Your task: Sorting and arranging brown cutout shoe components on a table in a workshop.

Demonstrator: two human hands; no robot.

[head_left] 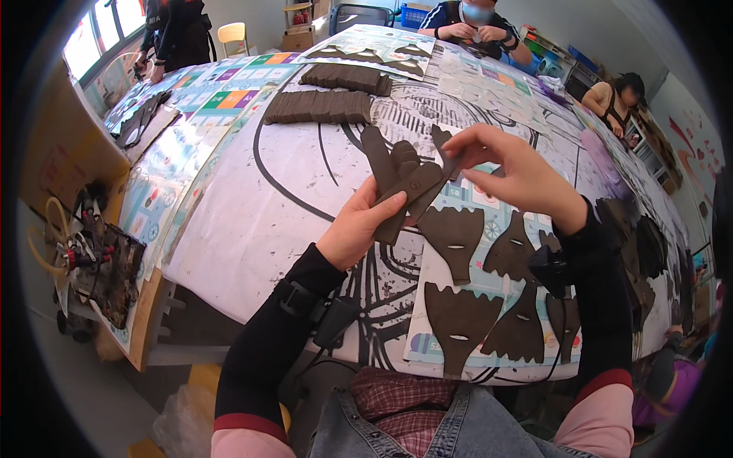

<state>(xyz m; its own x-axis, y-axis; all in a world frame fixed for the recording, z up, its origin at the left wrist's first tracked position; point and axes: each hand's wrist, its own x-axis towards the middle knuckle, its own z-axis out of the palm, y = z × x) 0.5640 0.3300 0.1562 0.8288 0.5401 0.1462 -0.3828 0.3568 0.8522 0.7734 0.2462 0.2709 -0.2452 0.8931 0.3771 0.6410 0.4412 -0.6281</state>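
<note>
My left hand (355, 229) is closed round a fanned bunch of dark brown flat strips with rounded ends (393, 172), its thumb pressing on top of them. At the bunch's right side, my right hand (519, 168) has its fingertips on a narrow dark brown piece (441, 139); its other fingers are curled and partly hide the contact. Below both hands, a printed sheet (420, 340) carries several flat dark brown cut pieces with wavy edges and slits, among them a wide one (460, 324) and a fan-shaped one (515, 332). The material cannot be made out.
Two rows of stacked brown pieces (317, 108) lie farther back on the paper-covered table (221, 206). A board with more pieces (366, 47) is behind them. At left stands a small device with tubing (88, 259). Several people sit or stand round the table. Dark pieces (641, 244) hang at right.
</note>
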